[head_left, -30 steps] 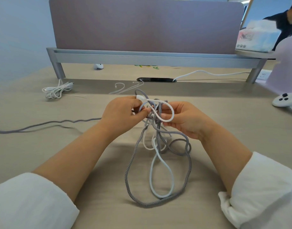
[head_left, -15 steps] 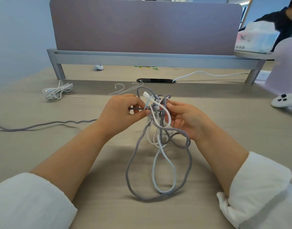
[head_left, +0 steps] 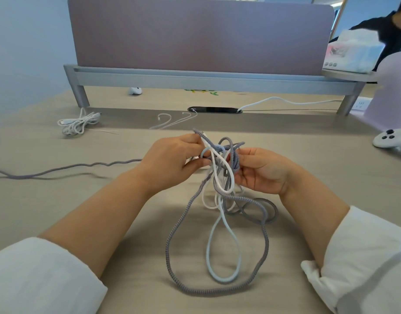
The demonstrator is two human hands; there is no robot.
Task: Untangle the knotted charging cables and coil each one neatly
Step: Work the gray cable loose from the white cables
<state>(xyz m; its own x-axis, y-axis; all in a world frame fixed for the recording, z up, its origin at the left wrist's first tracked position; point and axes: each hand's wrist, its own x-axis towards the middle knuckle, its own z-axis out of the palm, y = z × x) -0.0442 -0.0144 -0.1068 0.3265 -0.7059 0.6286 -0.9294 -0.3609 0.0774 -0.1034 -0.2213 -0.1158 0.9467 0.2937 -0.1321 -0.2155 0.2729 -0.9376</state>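
**A:** What takes up most of the view?

**B:** A wide beige desk (head_left: 59,211). A mauve divider screen (head_left: 195,35) on grey legs stands across its far side. Two bare forearms in white sleeves reach in from the bottom corners.

**A:** Where are the cables?

**B:** In the middle of the desk, between the two hands. A grey braided cable (head_left: 167,252) and a smooth white cable (head_left: 208,250) are wound together in a knot (head_left: 224,159), which is lifted off the surface. Below the knot their long loops lie on the desk toward the person, with the white loop inside the grey one. One grey strand runs from behind the left hand to the desk's left edge.

**A:** How are the hands gripping?

**B:** The left hand (head_left: 172,159) pinches strands on the knot's left side between thumb and fingertips. The right hand (head_left: 263,171) curls its fingers round the knot's right side, with the thumb against a grey strand. I cannot tell which cable each finger holds.

**A:** Anything smaller?

**B:** A bundled white cable (head_left: 78,123) lies far left near a screen leg, well apart from the tangle. A white game controller (head_left: 392,141) sits at the right edge.
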